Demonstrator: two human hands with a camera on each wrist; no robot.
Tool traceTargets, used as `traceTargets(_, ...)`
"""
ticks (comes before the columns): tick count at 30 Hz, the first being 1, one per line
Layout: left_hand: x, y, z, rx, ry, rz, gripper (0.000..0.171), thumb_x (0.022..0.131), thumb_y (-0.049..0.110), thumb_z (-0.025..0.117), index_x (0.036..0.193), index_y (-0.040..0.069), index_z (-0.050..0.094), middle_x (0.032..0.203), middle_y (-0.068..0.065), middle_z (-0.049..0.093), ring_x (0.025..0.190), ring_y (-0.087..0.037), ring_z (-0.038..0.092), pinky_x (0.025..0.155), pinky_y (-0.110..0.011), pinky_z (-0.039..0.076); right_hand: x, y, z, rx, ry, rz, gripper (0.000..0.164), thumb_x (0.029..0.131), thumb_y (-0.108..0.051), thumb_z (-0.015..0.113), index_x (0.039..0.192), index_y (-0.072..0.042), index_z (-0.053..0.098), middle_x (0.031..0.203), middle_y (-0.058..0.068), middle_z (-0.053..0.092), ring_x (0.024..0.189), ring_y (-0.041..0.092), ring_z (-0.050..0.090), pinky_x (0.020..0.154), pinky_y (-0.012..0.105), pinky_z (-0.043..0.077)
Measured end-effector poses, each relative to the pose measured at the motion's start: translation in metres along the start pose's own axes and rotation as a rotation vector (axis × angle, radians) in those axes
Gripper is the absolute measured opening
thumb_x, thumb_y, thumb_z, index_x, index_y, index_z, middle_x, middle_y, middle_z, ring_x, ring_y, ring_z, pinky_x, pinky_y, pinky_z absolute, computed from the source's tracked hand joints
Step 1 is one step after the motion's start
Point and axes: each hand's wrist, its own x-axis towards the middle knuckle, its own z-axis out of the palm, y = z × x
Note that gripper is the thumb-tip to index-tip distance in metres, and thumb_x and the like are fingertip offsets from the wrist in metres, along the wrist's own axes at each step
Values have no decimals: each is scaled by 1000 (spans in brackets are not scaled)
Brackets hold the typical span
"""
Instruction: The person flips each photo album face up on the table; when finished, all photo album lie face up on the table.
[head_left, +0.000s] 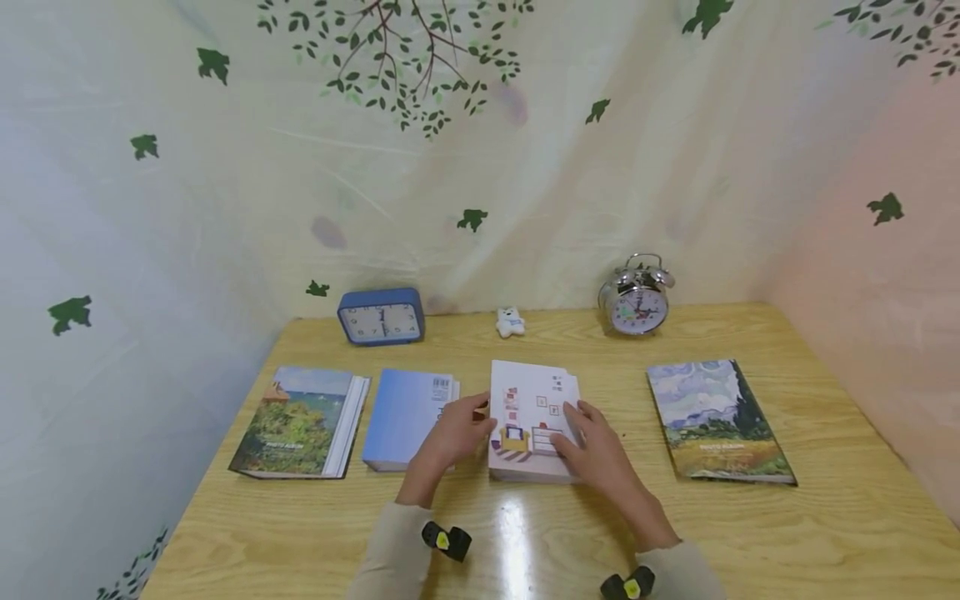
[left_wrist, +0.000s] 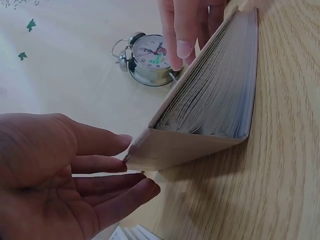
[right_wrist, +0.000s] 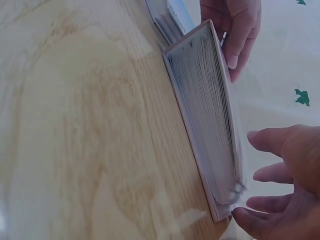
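Thick white album (head_left: 527, 417), closed, lying flat on the wooden surface (head_left: 300, 533), spine to the left, page edges facing the near side; cover printed with furniture pictures, dark lettering

Plenty of room is left toward the table's (head_left: 825, 533) front right corner, but the middle route to the back edge is kinda blocked by the white book (head_left: 528, 421) and the tiny bear (head_left: 511, 323) behind it.

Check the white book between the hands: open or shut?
Shut: the book has its pages sandwiched between both covers in both wrist views.
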Motion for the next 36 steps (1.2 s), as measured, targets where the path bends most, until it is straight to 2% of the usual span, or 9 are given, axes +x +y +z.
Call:
traceTargets(2,-1,0,0,23,27,-8,50,96,19,58,142,3,45,138,-19,52,119,-34,57,99,-46,47,-1,3,-2,15,11,-6,61,94,-25,60,145,-1,38,150,28,29,137,48,28,110,60,28)
traceTargets(5,-1,4,-1,62,105,-4,51,95,22,58,139,-3,46,136,-23,52,124,-37,52,104,-49,42,-2,8,-5,29,38,-19,60,94,-24,60,145,-1,39,149,27,31,136,48,30,110,59,29)
traceTargets(9,-3,15,-1,87,226,55,50,93,21,61,134,-6,50,133,-24,53,125,-39,49,105,-50,40,-4,17,-13,33,72,-31,58,95,-23,59,145,0,39,149,27,32,134,47,35,108,58,32)
traceTargets(12,-3,25,1,59,259,90,48,93,22,61,134,-3,51,133,-22,54,122,-36,53,102,-48,44,-6,26,-23,36,92,-43,58,97,-24,57,145,0,37,149,26,31,130,47,40,104,59,37)
traceTargets(18,1,37,10,-56,231,141,46,93,20,61,133,-2,52,130,-19,55,115,-33,58,93,-41,52,-10,43,-50,36,160,-83,56,99,-25,54,144,3,38,147,31,30,121,50,47,95,60,44)
traceTargets(23,7,42,23,-106,197,231,44,92,15,63,129,-6,54,124,-22,58,112,-34,58,91,-38,53,-17,55,-75,-21,208,-48,58,99,-29,53,144,4,37,147,31,30,120,51,45,93,64,40)
traceTargets(27,12,50,33,-153,135,253,43,93,15,62,130,-6,53,124,-22,57,114,-34,57,92,-36,52,-23,68,-94,-78,275,-44,57,98,-28,54,142,5,39,144,33,32,110,52,51,85,64,42)
traceTargets(30,14,57,42,-179,89,242,44,94,18,61,131,-4,52,125,-21,57,114,-32,58,93,-35,52,-29,80,-108,-93,313,-40,57,99,-28,53,142,6,39,143,34,32,110,54,49,84,67,40)
traceTargets(36,21,71,66,-174,34,265,43,94,20,62,129,-3,54,121,-20,60,109,-30,62,90,-28,53,-42,100,-136,-101,277,45,67,100,-38,46,148,4,27,147,39,19,118,62,34,86,73,33)
